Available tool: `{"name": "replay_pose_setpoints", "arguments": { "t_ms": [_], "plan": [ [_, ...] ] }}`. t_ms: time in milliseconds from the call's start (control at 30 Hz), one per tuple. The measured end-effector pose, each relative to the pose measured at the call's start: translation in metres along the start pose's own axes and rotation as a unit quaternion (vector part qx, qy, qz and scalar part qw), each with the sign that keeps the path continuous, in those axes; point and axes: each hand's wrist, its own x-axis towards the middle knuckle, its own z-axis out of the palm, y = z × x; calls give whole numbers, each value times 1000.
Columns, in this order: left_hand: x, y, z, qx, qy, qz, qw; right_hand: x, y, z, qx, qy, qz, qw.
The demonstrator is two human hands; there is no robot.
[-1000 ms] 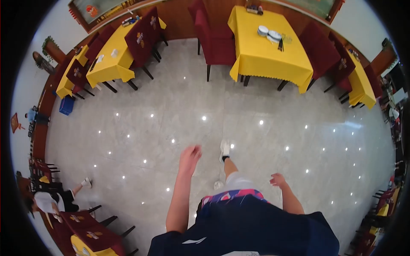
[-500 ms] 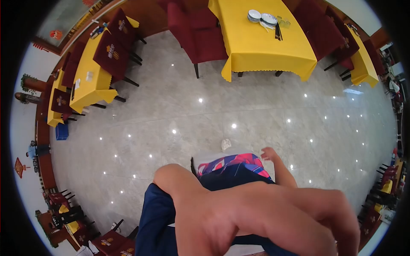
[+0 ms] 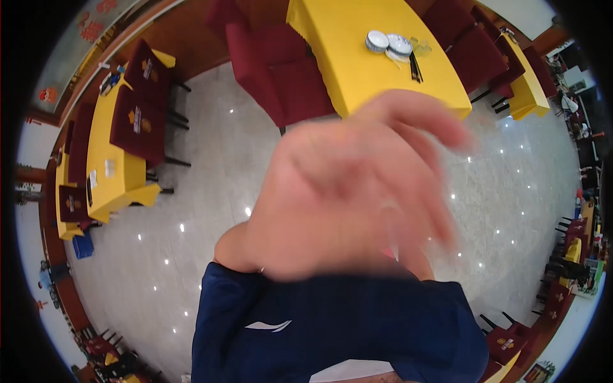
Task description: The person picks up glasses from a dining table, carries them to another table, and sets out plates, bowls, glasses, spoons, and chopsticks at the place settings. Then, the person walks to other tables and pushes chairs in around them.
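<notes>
My left hand [image 3: 345, 185] is raised close to the camera and fills the middle of the view, blurred by motion. Its fingers point to the right, spread apart and slightly bent, and I see nothing held in them. Behind it, a strip of my right forearm [image 3: 418, 265] shows at the lower right; the right hand itself is hidden. Below the left hand lies the dark blue shirt [image 3: 357, 306] that I wear, with a white logo on the chest.
Ahead stands a table with a yellow cloth [image 3: 338, 38], carrying white bowls [image 3: 377, 41] and black chopsticks [image 3: 416, 67]. Dark red chairs [image 3: 274, 70] flank it. More yellow-covered tables [image 3: 121, 172] line the left side. Grey shiny floor [image 3: 198, 172] lies between.
My left hand has swung from near the head at the lower right to in front of the camera. My right hand, visible before, is now covered. The view has shifted slightly.
</notes>
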Motion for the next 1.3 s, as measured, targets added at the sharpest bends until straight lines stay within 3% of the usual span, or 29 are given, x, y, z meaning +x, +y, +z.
{"name": "replay_pose_setpoints", "arguments": {
  "t_ms": [33,67,167,233,267,367,433,467,533,567,633,667,733,800,867,900,967,1067,1100,1167,1300],
  "plan": [
    [10,14,-16,12,-5,2,1000,-30,-18,11,16,-6,8,1000],
    [21,12,-45,-64,112,-14,992,-43,-23,28,-32,5,-17,999],
    [49,-17,-198,162,274,-22,948,-69,-57,55,48,5,95,994],
    [54,-47,-304,394,371,38,840,-72,-81,64,44,13,103,994],
    [47,-59,-352,515,393,68,759,-77,-83,68,36,11,114,993],
    [28,-74,-441,516,421,51,744,-78,-103,78,72,51,118,989],
    [30,-76,-489,551,495,24,671,-73,-130,89,91,61,95,989],
    [32,-74,-519,553,487,20,676,-69,-142,96,100,62,100,988],
    [42,-72,-568,613,529,-54,584,-63,-162,102,108,68,74,989],
    [51,-73,-583,614,521,-60,590,-60,-172,107,112,71,67,989],
    [79,-71,-603,677,561,-44,474,-53,-191,115,125,72,68,987],
    [91,-71,-618,680,552,-44,480,-48,-202,119,128,69,63,987],
    [112,-75,-659,629,482,-161,588,-34,-225,126,139,74,64,985],
    [126,-65,-707,647,457,-251,557,-16,-244,125,143,74,72,984],
    [147,-49,-738,618,432,-332,567,15,-265,127,147,82,57,984],
    [150,-45,-747,623,432,-337,559,29,-279,127,149,73,62,984],
    [155,-33,-756,593,373,-355,619,58,-314,123,133,100,27,986],
    [151,-32,-754,637,365,-257,629,107,-349,108,75,95,-16,993],
    [153,-29,-750,631,376,-279,618,115,-365,102,76,92,-13,993],
    [153,-28,-747,627,391,-302,602,129,-405,90,-66,98,11,993],
    [163,-16,-727,662,397,-318,551,169,-458,58,-51,-17,31,998]
  ]
}}
